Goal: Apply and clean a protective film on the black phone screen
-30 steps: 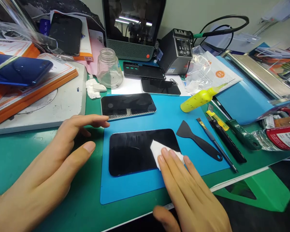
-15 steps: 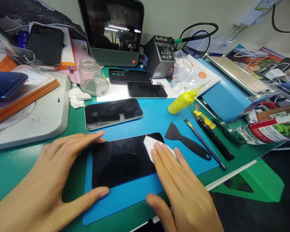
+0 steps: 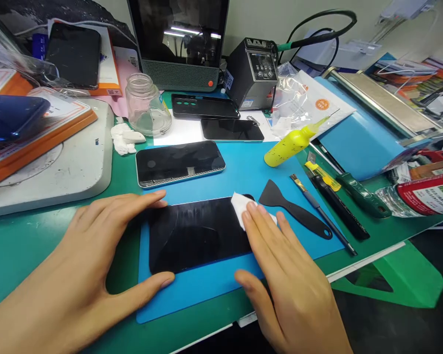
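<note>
My left hand (image 3: 92, 246) has slid in to hold the phone's (image 3: 195, 233) left end on the blue mat (image 3: 243, 172). My right hand (image 3: 280, 265), fingers flat, presses the white wipe (image 3: 239, 209) on its top right corner. I think most of the glass still needs wiping.

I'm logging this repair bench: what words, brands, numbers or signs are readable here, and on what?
None reads with certainty.
Soldering station: raised top lettering and white front sticker, too blurred.
Plastic bag: orange round sticker, print too small.
Red-labelled bottle: print blurred.
Orange box: label illegible.
Pink card: barcode only.
</note>
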`<action>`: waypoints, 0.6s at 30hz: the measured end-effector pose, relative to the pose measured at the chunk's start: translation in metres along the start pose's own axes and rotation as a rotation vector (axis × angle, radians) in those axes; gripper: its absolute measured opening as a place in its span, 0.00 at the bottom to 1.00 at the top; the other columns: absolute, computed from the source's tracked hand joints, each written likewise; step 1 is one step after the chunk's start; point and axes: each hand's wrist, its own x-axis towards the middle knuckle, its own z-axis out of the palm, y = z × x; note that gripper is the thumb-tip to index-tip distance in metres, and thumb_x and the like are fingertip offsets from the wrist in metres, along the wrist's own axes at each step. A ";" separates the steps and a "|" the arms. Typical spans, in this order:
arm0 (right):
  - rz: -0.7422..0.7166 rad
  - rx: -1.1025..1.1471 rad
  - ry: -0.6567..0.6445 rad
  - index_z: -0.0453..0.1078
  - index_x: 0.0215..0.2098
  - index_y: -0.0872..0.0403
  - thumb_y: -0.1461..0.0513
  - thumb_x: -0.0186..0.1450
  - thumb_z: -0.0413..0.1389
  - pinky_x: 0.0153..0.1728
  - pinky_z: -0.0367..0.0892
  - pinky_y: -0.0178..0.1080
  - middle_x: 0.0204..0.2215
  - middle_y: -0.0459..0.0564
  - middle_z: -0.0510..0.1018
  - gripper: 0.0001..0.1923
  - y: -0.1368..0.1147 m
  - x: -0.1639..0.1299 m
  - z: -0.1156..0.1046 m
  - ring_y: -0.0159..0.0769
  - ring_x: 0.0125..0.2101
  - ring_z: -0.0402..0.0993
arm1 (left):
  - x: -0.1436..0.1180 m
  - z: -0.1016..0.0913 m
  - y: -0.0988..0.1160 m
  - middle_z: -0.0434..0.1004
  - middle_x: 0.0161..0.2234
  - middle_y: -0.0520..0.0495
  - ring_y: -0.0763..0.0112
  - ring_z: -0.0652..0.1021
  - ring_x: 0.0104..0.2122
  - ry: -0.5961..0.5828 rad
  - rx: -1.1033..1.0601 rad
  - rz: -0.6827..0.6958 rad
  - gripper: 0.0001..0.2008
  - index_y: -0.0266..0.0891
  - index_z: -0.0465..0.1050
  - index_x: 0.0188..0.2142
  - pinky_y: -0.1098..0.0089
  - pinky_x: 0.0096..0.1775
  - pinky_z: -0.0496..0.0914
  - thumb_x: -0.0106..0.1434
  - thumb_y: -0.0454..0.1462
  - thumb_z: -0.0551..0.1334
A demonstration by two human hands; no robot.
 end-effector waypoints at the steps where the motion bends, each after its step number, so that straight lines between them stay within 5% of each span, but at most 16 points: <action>1: 0.007 0.013 0.011 0.66 0.73 0.72 0.55 0.84 0.49 0.78 0.61 0.54 0.73 0.68 0.73 0.30 0.000 0.003 0.001 0.50 0.77 0.65 | 0.000 -0.001 0.000 0.74 0.67 0.47 0.39 0.75 0.65 -0.011 0.028 0.003 0.45 0.63 0.53 0.78 0.37 0.64 0.75 0.69 0.56 0.71; 9: -0.020 -0.065 0.002 0.65 0.75 0.72 0.49 0.83 0.50 0.76 0.66 0.55 0.71 0.70 0.75 0.37 -0.012 -0.014 -0.012 0.55 0.75 0.68 | 0.002 -0.002 0.004 0.74 0.68 0.45 0.39 0.77 0.65 -0.003 0.066 0.075 0.43 0.62 0.52 0.79 0.37 0.63 0.77 0.70 0.54 0.68; 13: -0.041 -0.076 0.069 0.73 0.67 0.76 0.45 0.83 0.48 0.76 0.64 0.53 0.67 0.72 0.78 0.40 -0.049 0.004 0.005 0.58 0.70 0.74 | 0.000 -0.004 0.011 0.71 0.69 0.47 0.41 0.75 0.67 -0.025 0.059 0.107 0.41 0.60 0.50 0.79 0.38 0.68 0.72 0.72 0.48 0.65; 16: -0.030 -0.017 0.177 0.79 0.63 0.66 0.63 0.81 0.51 0.77 0.63 0.45 0.64 0.60 0.82 0.21 -0.081 0.019 0.026 0.48 0.68 0.78 | -0.002 -0.004 0.017 0.67 0.71 0.45 0.45 0.70 0.70 -0.046 0.065 0.103 0.39 0.57 0.48 0.79 0.43 0.72 0.65 0.74 0.42 0.61; 17: 0.069 0.016 0.334 0.83 0.57 0.64 0.69 0.79 0.51 0.76 0.66 0.44 0.61 0.58 0.85 0.19 -0.086 0.021 0.030 0.45 0.65 0.81 | -0.002 -0.004 0.017 0.66 0.71 0.45 0.47 0.68 0.71 -0.044 0.066 0.106 0.38 0.56 0.48 0.79 0.45 0.72 0.63 0.74 0.41 0.60; 18: 0.095 0.034 0.340 0.83 0.57 0.63 0.69 0.79 0.51 0.76 0.66 0.43 0.61 0.57 0.85 0.19 -0.086 0.020 0.030 0.45 0.66 0.80 | -0.003 -0.004 0.018 0.65 0.71 0.45 0.48 0.68 0.71 -0.038 0.065 0.107 0.38 0.56 0.48 0.79 0.47 0.73 0.61 0.75 0.41 0.59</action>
